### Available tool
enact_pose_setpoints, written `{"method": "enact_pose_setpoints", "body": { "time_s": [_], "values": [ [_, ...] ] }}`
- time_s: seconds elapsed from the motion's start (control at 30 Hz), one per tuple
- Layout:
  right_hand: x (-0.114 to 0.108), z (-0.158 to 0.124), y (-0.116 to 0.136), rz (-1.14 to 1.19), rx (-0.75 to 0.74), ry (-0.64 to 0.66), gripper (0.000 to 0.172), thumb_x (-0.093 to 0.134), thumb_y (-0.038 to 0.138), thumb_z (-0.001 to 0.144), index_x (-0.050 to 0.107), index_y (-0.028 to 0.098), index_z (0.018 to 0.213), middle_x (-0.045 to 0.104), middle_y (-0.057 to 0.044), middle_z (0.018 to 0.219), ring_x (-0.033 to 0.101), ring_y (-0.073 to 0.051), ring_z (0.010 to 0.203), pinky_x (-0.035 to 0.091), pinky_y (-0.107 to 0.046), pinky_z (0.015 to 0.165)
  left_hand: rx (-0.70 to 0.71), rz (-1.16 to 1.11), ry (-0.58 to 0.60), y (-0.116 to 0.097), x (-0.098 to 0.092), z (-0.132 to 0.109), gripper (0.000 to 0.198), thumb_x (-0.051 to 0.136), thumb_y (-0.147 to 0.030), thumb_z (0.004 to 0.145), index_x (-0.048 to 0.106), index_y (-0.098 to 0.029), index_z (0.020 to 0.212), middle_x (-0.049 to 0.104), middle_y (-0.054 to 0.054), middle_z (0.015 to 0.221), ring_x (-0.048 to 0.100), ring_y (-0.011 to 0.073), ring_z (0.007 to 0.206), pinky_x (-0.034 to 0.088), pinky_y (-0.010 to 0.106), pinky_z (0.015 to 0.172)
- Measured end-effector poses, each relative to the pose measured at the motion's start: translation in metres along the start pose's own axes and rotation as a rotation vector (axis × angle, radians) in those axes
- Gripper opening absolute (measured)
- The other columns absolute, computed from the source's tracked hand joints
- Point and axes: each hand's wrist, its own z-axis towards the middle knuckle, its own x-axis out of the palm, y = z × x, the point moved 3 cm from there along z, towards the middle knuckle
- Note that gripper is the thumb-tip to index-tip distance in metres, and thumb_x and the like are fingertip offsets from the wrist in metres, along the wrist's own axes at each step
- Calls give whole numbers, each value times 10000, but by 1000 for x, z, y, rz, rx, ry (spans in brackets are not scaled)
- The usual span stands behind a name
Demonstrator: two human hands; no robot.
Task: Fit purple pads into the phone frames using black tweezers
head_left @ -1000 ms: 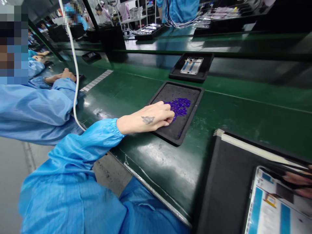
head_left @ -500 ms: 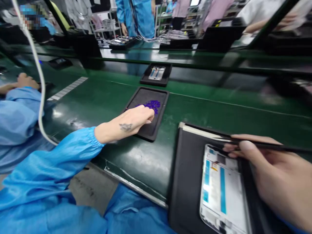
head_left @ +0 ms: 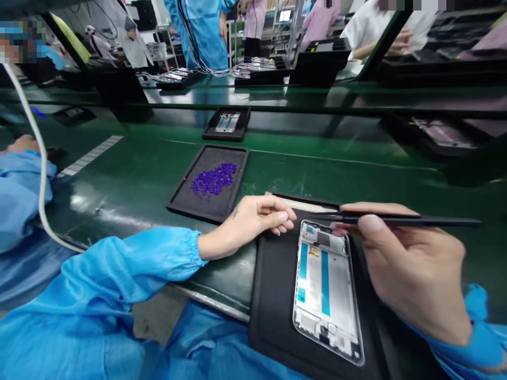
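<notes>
My right hand (head_left: 412, 264) grips black tweezers (head_left: 415, 220), whose tips point left toward my other hand. With thumb and fingers drawn together, my left hand (head_left: 257, 219) hovers over the upper left corner of a black tray (head_left: 273, 301). Whatever its fingertips pinch, if anything, is too small to make out. In that tray lies a silver phone frame (head_left: 340, 285) with blue strips, tilted slightly. Behind my left hand a shallow dark tray (head_left: 182, 198) carries many tiny purple pieces (head_left: 216, 179) in a loose pile.
Farther back on the green bench (head_left: 130, 179), a small black tray (head_left: 245, 126) bears another phone frame (head_left: 227, 122). A white cable (head_left: 37, 158) hangs at the left, near a co-worker's blue sleeve (head_left: 24, 174). At the right back rests one more dark tray (head_left: 443, 137).
My left hand has left the pile of purple pieces and come right, near the tweezer tips. The view has turned right, so the trays appear farther left.
</notes>
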Motion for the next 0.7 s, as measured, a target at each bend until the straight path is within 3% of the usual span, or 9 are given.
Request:
{"method": "enact_pose_setpoints", "body": {
  "time_s": [0.27, 0.7],
  "values": [
    [10, -9, 4, -88, -31, 94, 140, 678, 389, 887, 776, 289, 896, 780, 11, 947, 745, -213, 834, 601, -297, 682, -244, -319, -68, 3, 8, -11, 288, 836, -271, 757, 690, -86, 922, 721, 74, 850, 666, 102, 748, 516, 225, 771],
    [12, -4, 1, -78, -1, 133, 168, 697, 402, 877, 784, 261, 904, 779, -12, 950, 743, -208, 815, 609, -289, 690, -263, -415, -102, 5, 11, -13, 341, 857, -252, 721, 670, -72, 942, 716, 87, 853, 680, 120, 773, 530, 232, 802]
  ]
}}
